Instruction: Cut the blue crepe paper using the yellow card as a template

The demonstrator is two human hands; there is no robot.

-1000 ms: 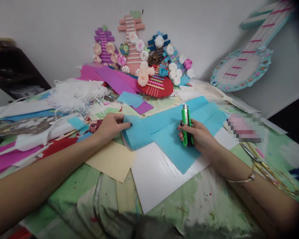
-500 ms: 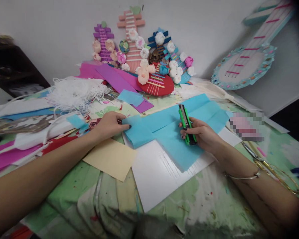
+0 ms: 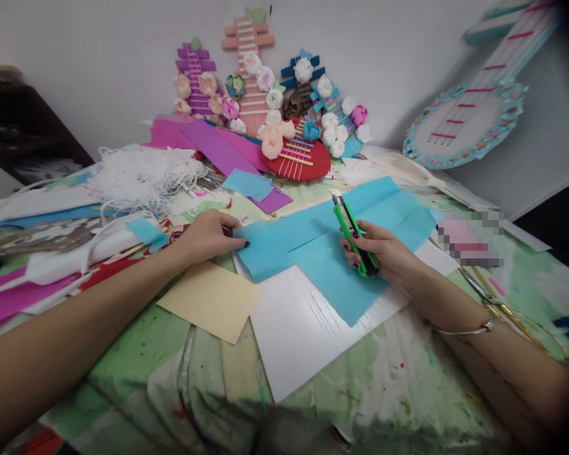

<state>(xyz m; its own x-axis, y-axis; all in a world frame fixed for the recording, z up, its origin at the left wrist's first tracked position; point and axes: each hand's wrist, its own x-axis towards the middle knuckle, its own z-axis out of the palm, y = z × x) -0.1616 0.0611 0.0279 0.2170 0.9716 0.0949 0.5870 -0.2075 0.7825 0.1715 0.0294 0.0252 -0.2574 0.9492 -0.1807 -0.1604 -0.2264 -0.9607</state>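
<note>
My right hand (image 3: 379, 249) is closed round a green and black utility knife (image 3: 353, 234), its thumb on the handle and a short piece of blade showing at the tip. The knife is held over a sheet of blue crepe paper (image 3: 322, 278), which is folded and partly cut. My left hand (image 3: 213, 237) pinches the left end of this paper between thumb and fingers. Beneath the blue paper lies a white sheet (image 3: 289, 341) scored with cut lines. A cream paper piece (image 3: 213, 300) rests below my left hand.
Gold-handled scissors (image 3: 507, 313) lie at the right. A heap of white string (image 3: 142, 180) is at the back left. Decorated instrument shapes, one of them red (image 3: 308, 161), lean by the wall, with purple paper strips (image 3: 218, 148) before them.
The knife has tilted further to the left in my right hand, and blade now shows beyond its tip. My left hand and the blue paper have hardly moved.
</note>
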